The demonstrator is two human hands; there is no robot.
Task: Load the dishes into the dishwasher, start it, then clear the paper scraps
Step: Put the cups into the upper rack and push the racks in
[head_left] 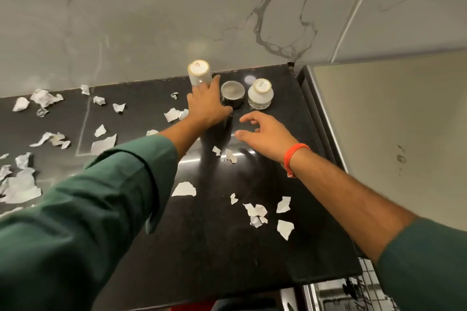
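Three dishes stand upside down at the back of the black counter [202, 247]: a white mug [199, 72], a dark cup [233, 94] and a white bowl [260, 94]. My left hand [207, 105] reaches to the mug. Its fingertips touch the mug's lower side and its thumb lies beside the dark cup. My right hand [262, 134], with an orange wristband, hovers over the counter in front of the dark cup and the bowl, fingers spread and holding nothing. Torn white paper scraps [255, 212] lie across the counter, many more at the left [22, 187].
A marbled grey wall [177, 20] rises right behind the dishes. A tall steel appliance side [391, 134] borders the counter on the right. Below the counter's front right corner a wire dishwasher rack [353, 290] shows.
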